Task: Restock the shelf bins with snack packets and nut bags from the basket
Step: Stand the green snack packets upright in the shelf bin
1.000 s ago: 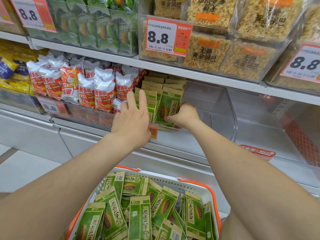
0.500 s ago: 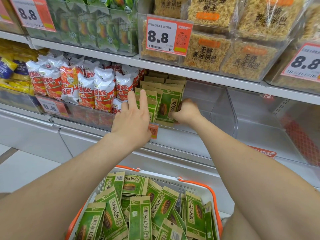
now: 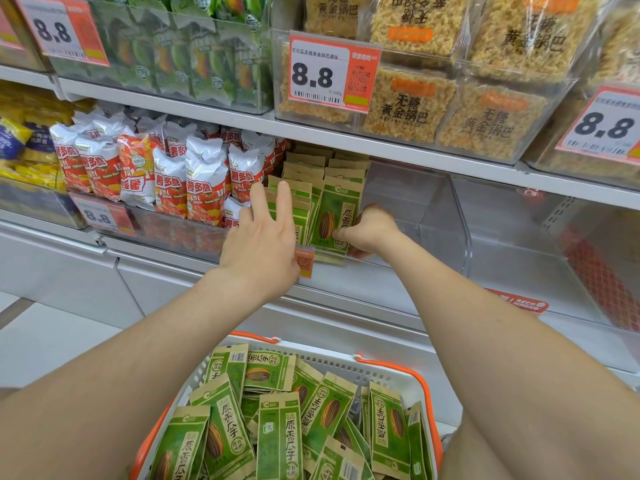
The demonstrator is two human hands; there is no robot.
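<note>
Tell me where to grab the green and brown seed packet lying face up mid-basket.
Pinch the green and brown paper seed packet by its brown top strip, coming from above on the shelf side. It lies flat and uppermost in the white plastic basket, so that far edge looks bare, while its long sides are crowded.

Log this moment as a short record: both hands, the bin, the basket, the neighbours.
left hand: fingers straight, against the shelf packets
right hand: pinches the front packet at its lower right corner
bin: clear; the shelf packets stand upright at its left end
basket: below the arms, holds loose packets, same green kind
left neighbour: red-and-white bags
</note>
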